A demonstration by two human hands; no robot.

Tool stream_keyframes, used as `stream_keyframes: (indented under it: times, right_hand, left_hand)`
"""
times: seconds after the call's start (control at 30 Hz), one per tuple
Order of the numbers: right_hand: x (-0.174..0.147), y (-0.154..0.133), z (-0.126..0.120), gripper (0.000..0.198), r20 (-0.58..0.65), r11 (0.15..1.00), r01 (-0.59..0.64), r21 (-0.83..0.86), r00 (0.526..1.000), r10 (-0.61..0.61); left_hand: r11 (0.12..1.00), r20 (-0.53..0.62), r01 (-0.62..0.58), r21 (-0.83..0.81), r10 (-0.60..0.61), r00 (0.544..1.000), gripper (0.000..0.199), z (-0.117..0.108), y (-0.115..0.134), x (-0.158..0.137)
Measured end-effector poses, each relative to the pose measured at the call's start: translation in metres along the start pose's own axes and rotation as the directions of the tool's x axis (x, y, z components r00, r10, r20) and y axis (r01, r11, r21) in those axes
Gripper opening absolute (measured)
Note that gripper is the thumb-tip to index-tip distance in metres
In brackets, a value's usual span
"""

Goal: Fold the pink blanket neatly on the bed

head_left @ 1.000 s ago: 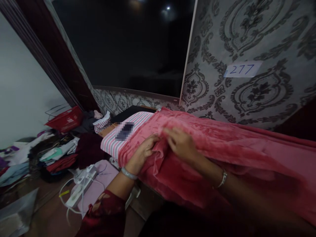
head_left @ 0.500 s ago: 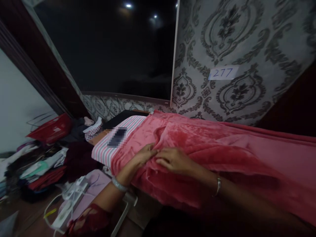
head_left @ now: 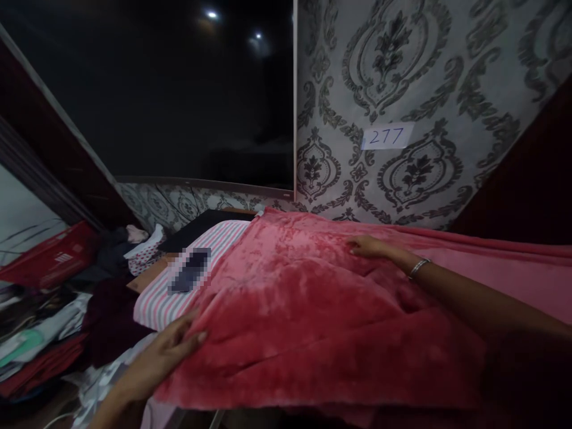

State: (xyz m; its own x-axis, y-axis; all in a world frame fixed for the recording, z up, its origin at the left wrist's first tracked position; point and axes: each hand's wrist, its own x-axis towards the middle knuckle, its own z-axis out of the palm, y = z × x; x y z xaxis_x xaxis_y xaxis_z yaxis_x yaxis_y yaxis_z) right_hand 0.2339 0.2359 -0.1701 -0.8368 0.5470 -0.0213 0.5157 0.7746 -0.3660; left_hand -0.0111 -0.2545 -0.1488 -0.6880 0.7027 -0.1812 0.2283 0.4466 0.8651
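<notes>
While both hands point(head_left: 161, 356) point(head_left: 372, 246) touch red blanket point(head_left: 304, 304), grips unclear, striped board point(head_left: 156, 305), dark screen point(head_left: 165, 101), patterned wallpaper point(head_left: 339, 89).

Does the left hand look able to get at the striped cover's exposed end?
Probably yes: the left hand touches the red fabric, right beside the striped cover, with nothing visible in between.

hands point(head_left: 163, 351) point(head_left: 367, 246): bare | right wrist: slim, shiny silver-coloured bracelet point(head_left: 419, 268), loop-shaped | forearms point(head_left: 469, 298): uncovered where visible
</notes>
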Motion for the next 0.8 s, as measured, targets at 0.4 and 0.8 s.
stream_keyframes:
  times: [0.4, 0.8]
  right_hand:
    - [0.066, -0.155, 0.079, 0.031, 0.279, 0.893, 0.012, 0.450, 0.948, -0.153]
    - [0.032, -0.223, -0.108, 0.011, -0.488, 0.552, 0.520, 0.652, 0.845, -0.219]
  left_hand:
    - [0.986, -0.015, 0.125, 0.106, -0.125, 0.992, 0.075, 0.005, -0.017, -0.040]
    - [0.996, -0.175, -0.079, 0.031, 0.083, 0.981, 0.087, -0.026, 0.044, -0.046]
